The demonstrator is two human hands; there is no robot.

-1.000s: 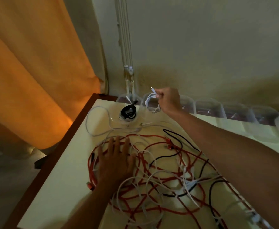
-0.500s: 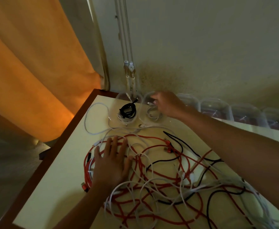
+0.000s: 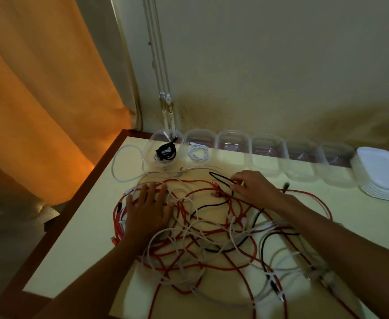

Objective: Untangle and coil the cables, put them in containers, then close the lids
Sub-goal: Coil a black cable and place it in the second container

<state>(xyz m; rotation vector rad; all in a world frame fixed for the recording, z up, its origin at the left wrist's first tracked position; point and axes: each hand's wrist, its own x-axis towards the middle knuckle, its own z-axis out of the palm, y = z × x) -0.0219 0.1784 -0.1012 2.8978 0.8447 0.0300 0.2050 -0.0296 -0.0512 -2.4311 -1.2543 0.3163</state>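
Left hand (image 3: pixel 148 209) lies flat, fingers straight, on tangled cables (image 3: pixel 212 231); right hand (image 3: pixel 254 186) pinches a black cable (image 3: pixel 221 178).

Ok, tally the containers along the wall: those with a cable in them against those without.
Containers with a coil: 2 (black coil, white coil)
Containers with no cable showing: 4
Total: 6
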